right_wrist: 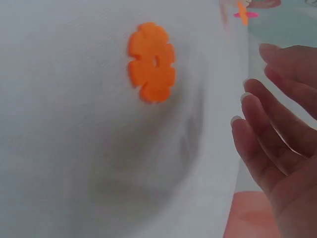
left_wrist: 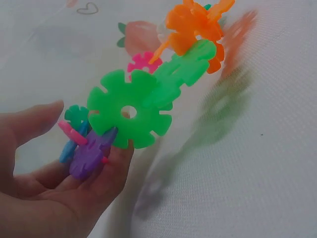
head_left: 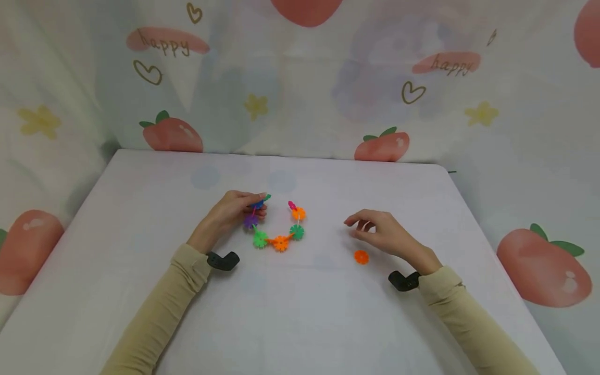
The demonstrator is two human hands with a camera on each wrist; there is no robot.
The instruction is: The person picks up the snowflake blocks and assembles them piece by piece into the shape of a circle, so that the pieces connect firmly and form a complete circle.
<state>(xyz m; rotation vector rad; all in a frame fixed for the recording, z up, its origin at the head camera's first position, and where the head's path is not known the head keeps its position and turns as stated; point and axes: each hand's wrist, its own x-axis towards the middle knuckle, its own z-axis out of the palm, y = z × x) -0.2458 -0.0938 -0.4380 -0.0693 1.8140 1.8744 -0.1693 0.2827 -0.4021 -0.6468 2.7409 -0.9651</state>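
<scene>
A curved chain of slotted plastic snowflake discs (head_left: 280, 243) in orange, green, purple, blue and pink forms a U in the head view. At its left end my left hand (head_left: 234, 208) holds it near the blue disc (head_left: 257, 204), thumb on one side and fingers behind. In the left wrist view a bright green disc (left_wrist: 111, 101) stands in front of the fingers, with a purple disc (left_wrist: 89, 157) below it. My right hand (head_left: 382, 232) hovers with loosely bent fingers and holds nothing. Close by it, a single orange disc (head_left: 361, 257) lies flat on the table.
The table (head_left: 300, 323) is covered in white cloth. Behind and at both sides hangs a curtain (head_left: 300, 104) printed with strawberries, hearts and flowers. Black wrist cameras (head_left: 223, 261) sit at both cuffs.
</scene>
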